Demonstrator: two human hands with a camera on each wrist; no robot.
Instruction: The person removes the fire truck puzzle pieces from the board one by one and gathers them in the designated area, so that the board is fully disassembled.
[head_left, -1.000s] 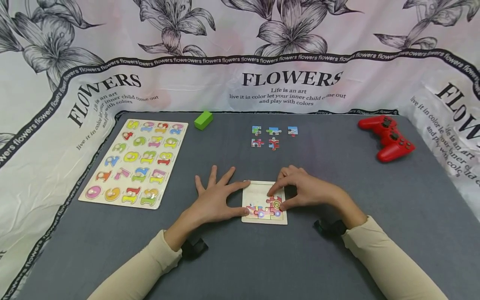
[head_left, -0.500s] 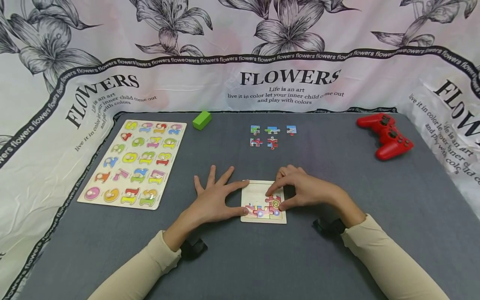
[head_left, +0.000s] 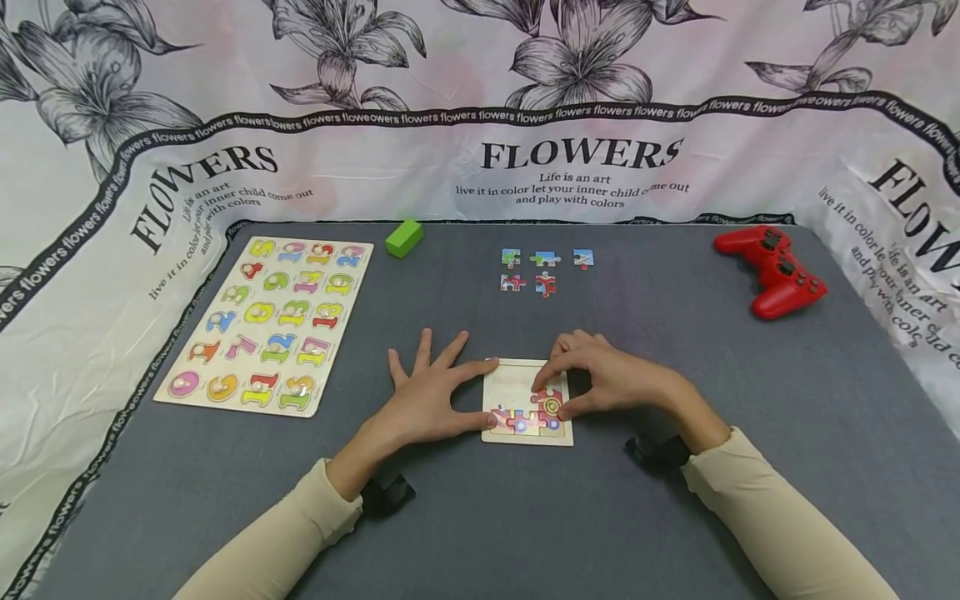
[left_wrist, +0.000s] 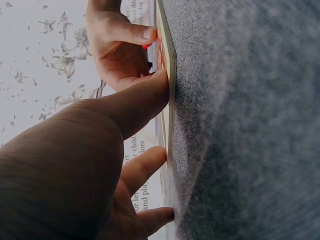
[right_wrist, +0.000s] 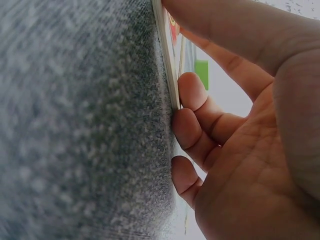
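Note:
A small square wooden puzzle board (head_left: 513,375) lies on the grey table, with joined jigsaw pieces (head_left: 517,422) along its near side. My left hand (head_left: 427,404) is spread wide. Its thumb and index fingertips rest at the board's left edge; the left wrist view shows the thumb (left_wrist: 145,97) on that edge. With thumb and index finger, my right hand (head_left: 618,379) pinches a red jigsaw piece with a yellow wheel (head_left: 551,403), set low at the board's right side. In the right wrist view, the other fingers (right_wrist: 192,92) curl beside the board's edge.
Several loose jigsaw pieces (head_left: 545,259) lie in two rows beyond the board. A large number board (head_left: 262,329) is at left, a green block (head_left: 405,239) behind it. At right lies a red game controller (head_left: 772,273). A flower-printed cloth (head_left: 420,167) hangs at the back.
Both hands and the puzzle board keep their places. Only the head view shifts very slightly.

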